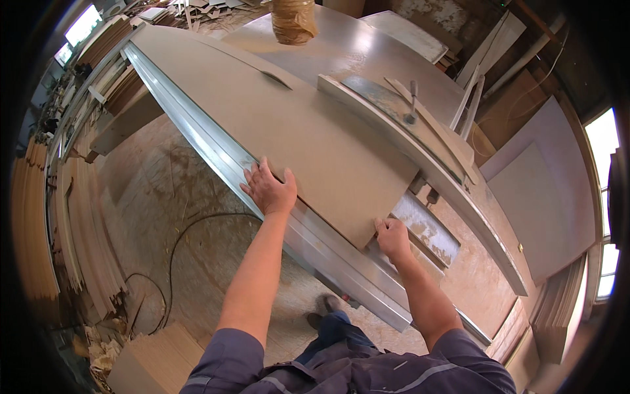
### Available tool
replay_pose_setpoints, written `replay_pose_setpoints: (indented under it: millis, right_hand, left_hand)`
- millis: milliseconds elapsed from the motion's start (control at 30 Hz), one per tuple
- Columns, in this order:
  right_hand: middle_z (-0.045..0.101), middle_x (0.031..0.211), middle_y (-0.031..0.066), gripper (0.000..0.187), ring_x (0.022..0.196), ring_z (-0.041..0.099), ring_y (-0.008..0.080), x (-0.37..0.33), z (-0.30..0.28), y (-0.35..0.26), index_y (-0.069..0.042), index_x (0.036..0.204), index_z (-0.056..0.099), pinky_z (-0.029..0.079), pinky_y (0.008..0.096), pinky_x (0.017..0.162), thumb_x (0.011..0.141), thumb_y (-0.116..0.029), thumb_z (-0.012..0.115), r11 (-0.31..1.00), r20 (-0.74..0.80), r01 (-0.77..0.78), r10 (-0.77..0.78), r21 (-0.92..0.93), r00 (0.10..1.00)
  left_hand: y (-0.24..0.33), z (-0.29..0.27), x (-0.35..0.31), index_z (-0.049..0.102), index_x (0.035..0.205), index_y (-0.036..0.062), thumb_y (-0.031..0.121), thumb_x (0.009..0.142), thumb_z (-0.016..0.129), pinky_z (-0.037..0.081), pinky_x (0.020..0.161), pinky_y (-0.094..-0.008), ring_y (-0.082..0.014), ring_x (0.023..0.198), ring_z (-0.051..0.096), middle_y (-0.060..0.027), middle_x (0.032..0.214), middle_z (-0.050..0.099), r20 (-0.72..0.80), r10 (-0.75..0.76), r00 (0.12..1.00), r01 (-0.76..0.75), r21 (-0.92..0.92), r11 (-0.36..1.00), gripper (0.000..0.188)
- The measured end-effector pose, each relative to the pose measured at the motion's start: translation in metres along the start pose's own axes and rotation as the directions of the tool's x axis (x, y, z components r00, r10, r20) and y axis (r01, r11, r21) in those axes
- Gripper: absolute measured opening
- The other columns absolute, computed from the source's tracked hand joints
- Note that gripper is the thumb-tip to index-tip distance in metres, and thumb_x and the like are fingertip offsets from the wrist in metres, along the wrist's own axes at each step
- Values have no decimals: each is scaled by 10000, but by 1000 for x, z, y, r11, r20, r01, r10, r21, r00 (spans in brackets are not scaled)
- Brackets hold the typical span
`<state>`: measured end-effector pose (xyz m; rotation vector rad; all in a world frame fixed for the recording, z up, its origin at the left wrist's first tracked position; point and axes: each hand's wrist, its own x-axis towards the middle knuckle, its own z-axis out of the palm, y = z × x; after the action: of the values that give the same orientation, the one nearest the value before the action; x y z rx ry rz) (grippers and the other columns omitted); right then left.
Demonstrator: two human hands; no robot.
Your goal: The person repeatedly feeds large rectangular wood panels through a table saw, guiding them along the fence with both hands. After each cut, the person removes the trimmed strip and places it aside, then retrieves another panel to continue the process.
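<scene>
A long beige wooden board (308, 157) lies flat across the metal saw table. My left hand (270, 189) rests with fingers spread over the board's near long edge, beside the silver sliding rail (216, 148). At the board's near right end, my right hand (394, 238) is closed at the corner, its thumb side against the board; the curled fingers are partly hidden. A thin dark saw blade or splitter (275, 80) pokes up through the far part of the board, at the end of a narrow cut line.
Right of the board runs a long fence (433, 167), with a handled clamp (411, 108) and a loose strip beyond it. A wrapped brown post (293, 23) hangs over the table. Stacked boards (85, 223) stand left; a black cable (172, 262) crosses the floor. Panels (545, 197) lean at right.
</scene>
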<state>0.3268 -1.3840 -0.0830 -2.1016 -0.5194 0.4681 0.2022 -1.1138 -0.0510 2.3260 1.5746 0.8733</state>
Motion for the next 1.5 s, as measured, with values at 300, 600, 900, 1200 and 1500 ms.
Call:
replay_pose_setpoints:
  millis: [300, 600, 900, 1200, 1500]
  right_hand:
    - [555, 631, 182, 405, 590, 514, 287, 3, 0, 6, 38, 744, 609, 427, 433, 594, 961, -304, 605, 999, -5, -19, 19, 27, 1000]
    - [582, 683, 253, 413, 629, 563, 384, 1, 2, 16, 37, 741, 597, 446, 470, 623, 957, -315, 599, 1000, -2, 6, -6, -4, 1000]
    - [577, 674, 255, 459, 635, 564, 408, 6, 9, 27, 31, 712, 572, 441, 483, 615, 970, -349, 575, 1000, 7, 8, -8, -15, 1000]
    - [614, 739, 255, 439, 722, 599, 426, 11, 13, 60, 19, 765, 580, 453, 487, 661, 981, -362, 545, 998, -82, 38, -43, -56, 996]
    - [639, 806, 272, 431, 807, 631, 454, -23, 66, 66, 9, 810, 632, 474, 517, 712, 977, -374, 527, 989, -76, 116, -124, -97, 989]
  left_hand:
    - [12, 0, -5, 375, 1497, 128, 427, 893, 605, 57, 1222, -553, -386, 1501, 176, -199, 1551, 343, 44, -25, 999, 27, -52, 998, 712]
    - [1, 15, -11, 383, 1498, 115, 424, 898, 627, 64, 1224, -544, -369, 1497, 196, -178, 1545, 357, 8, 16, 1000, -16, -39, 999, 717]
    - [-1, 21, -16, 395, 1458, 97, 335, 884, 669, 99, 1208, -560, -368, 1469, 228, -248, 1529, 291, -86, 88, 992, -96, -103, 990, 679]
    - [3, 52, -36, 399, 1454, 80, 248, 855, 678, 160, 1174, -624, -428, 1438, 258, -261, 1502, 313, -137, 286, 948, -311, -224, 924, 682]
    - [-22, 51, -96, 475, 1439, 137, 248, 894, 608, 143, 1154, -675, -433, 1471, 192, -137, 1558, 306, 97, 523, 847, -511, -125, 851, 572]
